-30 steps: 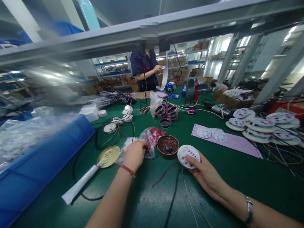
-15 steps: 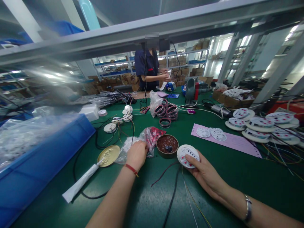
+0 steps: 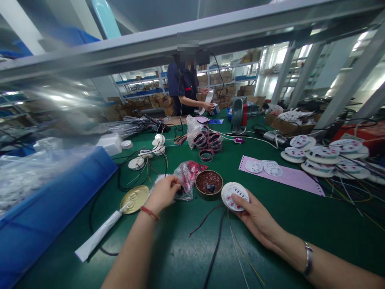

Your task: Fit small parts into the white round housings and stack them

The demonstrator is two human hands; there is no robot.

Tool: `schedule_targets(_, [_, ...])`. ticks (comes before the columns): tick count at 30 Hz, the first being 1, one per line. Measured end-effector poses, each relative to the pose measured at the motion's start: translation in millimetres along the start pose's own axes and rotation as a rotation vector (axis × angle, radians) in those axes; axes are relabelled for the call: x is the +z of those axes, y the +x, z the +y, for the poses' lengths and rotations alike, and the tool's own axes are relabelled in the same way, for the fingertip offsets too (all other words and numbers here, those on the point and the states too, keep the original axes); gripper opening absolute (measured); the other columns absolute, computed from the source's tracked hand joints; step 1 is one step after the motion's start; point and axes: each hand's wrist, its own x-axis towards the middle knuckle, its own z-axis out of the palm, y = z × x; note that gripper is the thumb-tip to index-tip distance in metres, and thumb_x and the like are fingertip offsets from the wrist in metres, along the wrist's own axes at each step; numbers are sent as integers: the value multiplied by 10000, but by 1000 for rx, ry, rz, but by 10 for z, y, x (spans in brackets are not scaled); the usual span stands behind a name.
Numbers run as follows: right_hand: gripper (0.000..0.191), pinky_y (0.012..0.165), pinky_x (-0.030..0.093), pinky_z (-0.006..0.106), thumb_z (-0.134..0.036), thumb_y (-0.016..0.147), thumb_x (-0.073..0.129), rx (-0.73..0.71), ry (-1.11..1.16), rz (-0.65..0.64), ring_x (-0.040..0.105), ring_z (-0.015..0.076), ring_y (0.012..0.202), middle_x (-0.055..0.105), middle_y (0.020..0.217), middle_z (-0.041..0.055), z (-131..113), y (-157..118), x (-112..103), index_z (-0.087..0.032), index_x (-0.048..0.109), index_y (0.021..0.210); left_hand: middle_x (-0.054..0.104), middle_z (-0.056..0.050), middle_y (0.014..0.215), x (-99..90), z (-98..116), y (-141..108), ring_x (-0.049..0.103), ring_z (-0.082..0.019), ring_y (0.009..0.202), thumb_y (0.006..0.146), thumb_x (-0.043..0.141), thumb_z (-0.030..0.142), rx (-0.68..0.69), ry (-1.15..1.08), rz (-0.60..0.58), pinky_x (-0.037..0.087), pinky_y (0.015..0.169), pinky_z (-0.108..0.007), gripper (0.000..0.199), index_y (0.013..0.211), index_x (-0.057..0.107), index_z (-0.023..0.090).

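My right hand (image 3: 255, 214) grips a round white disc (image 3: 235, 196) by its right side, thumb across the face. Red dots and a row of dark slots mark that face, and black, white and yellow wires (image 3: 221, 237) trail below it. At the clear plastic bag (image 3: 189, 176) with red print, my left hand (image 3: 164, 193) is closed, its fingertips pinched together by the near edge. Something dark shows at those fingertips, but I cannot make out what they hold. Between the hands stands a round tin (image 3: 209, 192) of brown granules, with small black pieces (image 3: 210, 187) on top.
A white tube (image 3: 98, 237) rests against a gold lid (image 3: 135, 200) at left, beside a blue bin (image 3: 60, 200). Stacked white discs (image 3: 321, 154) and a pink sheet (image 3: 300, 179) lie right. Black-and-red rings (image 3: 206, 155) sit ahead. A co-worker (image 3: 183, 86) stands beyond.
My left hand has drawn back slightly left from the bag, its fingers more curled. My right hand still holds the disc. Across the bench, the co-worker's hands have shifted on a pale strip.
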Motion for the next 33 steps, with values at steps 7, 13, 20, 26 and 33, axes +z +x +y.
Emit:
schedule_targets(7, [467, 882, 481, 281, -326, 659, 805, 10, 49, 3, 572, 165, 985, 638, 1031, 34, 3, 9, -5, -178, 579, 1039, 617, -24, 714, -140, 132, -68, 515, -108, 607, 744, 590, 337, 5, -720, -187, 400, 573, -219, 230, 816, 635, 123])
schedule_targets(13, [489, 869, 471, 297, -288, 646, 804, 35, 128, 5, 587, 172, 965, 642, 1046, 51, -4, 20, 30, -172, 564, 1056, 606, -25, 760, -52, 540, -224, 520, -101, 658, 767, 617, 391, 66, -870, -248, 420, 612, -220, 275, 863, 599, 135])
schedule_targets(20, [456, 788, 462, 291, -244, 586, 810, 23, 211, 25, 591, 162, 835, 651, 894, 24, 14, 61, 39, -160, 593, 979, 578, 0, 733, 361, 1036, -434, 510, -103, 672, 803, 600, 336, 202, -903, -326, 400, 619, -206, 189, 833, 603, 149])
schedule_targets(26, [407, 763, 454, 295, -222, 566, 800, 33, 278, 3, 583, 161, 785, 649, 824, 28, 0, 103, 11, -136, 604, 912, 609, 6, 743, 612, 1273, -542, 540, -115, 689, 775, 626, 269, 197, -876, -174, 408, 636, -214, 111, 791, 626, 159])
schedule_targets(33, [336, 753, 450, 278, -207, 565, 789, 25, 332, 19, 582, 143, 743, 645, 763, 14, -2, 100, 48, -137, 602, 836, 606, -4, 814, 807, 1345, -525, 548, -146, 786, 814, 570, 195, 297, -626, 95, 421, 751, -270, 86, 780, 649, 188])
